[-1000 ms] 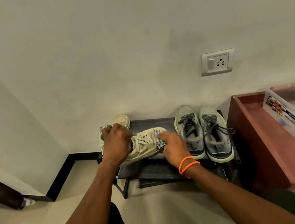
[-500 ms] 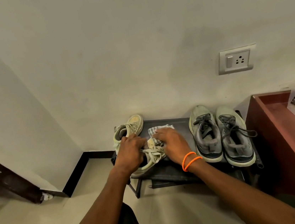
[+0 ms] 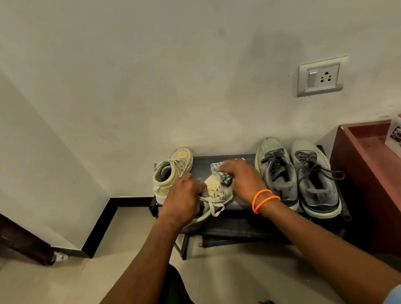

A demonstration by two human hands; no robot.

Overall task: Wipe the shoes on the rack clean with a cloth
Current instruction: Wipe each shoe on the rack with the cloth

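My left hand (image 3: 183, 199): nearest to me, fingers curled around the heel end of the cream sneaker (image 3: 215, 195), holding it steady on the rack; the grip sits where it did a second ago.
My right hand (image 3: 242, 182): orange bands on the wrist, fingers bunched down on the checked cloth (image 3: 222, 174), pinching it against the shoe's toe.
What has changed: a second ago the cloth was on the side of the toe; now it has travelled up and over the front of the toe, towards the wall.
What that means: I judge this one shoe is mid-wipe, toe being finished, with three others yet to do.
Cream sneaker's partner (image 3: 174, 170): just behind my left hand, upright, toe to the wall.
Grey trainers (image 3: 298, 175): a pair side by side at the right of the rack, laces loose, apart from my hands.
Shoe rack (image 3: 243, 220): low, black, on a pale tiled floor.
Room: plain cream wall with a socket plate (image 3: 320, 77) above; a reddish cabinet (image 3: 379, 180) touches the rack's right side.
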